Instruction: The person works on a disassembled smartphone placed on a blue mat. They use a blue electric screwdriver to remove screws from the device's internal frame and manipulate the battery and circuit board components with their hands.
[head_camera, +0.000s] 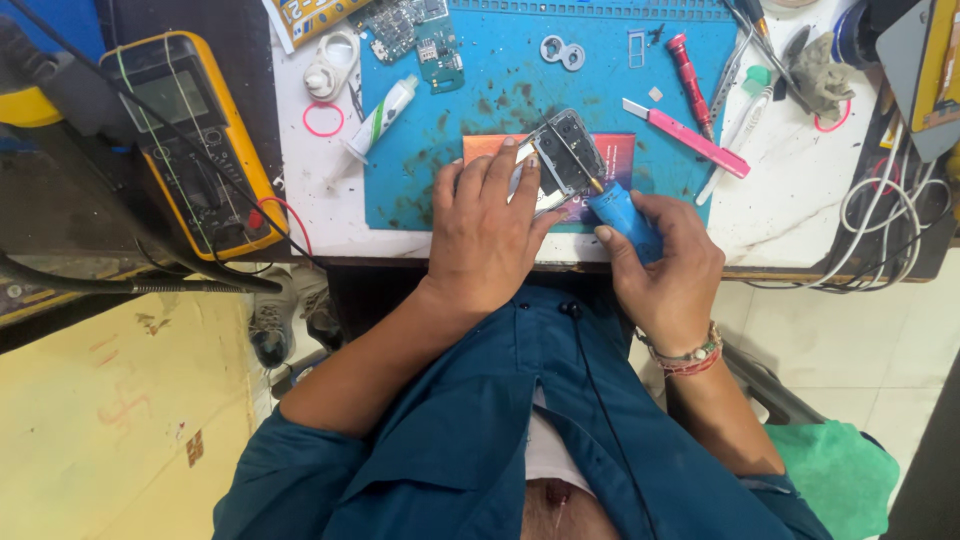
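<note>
My left hand (487, 222) grips an opened phone (562, 158) with its back cover off, holding it over a colourful card on the blue work mat (430, 190). My right hand (668, 262) is closed around a blue-handled screwdriver (622, 216). The screwdriver's tip touches the phone's inner frame at its right edge. Most of the phone's lower part is hidden under my left fingers.
A yellow multimeter (190, 140) lies at the left with red and black leads. On the mat and white bench lie a circuit board (420, 35), a white glue tube (380, 115), a pink knife (690, 137), a red screwdriver (690, 80), tweezers and cables (880, 220).
</note>
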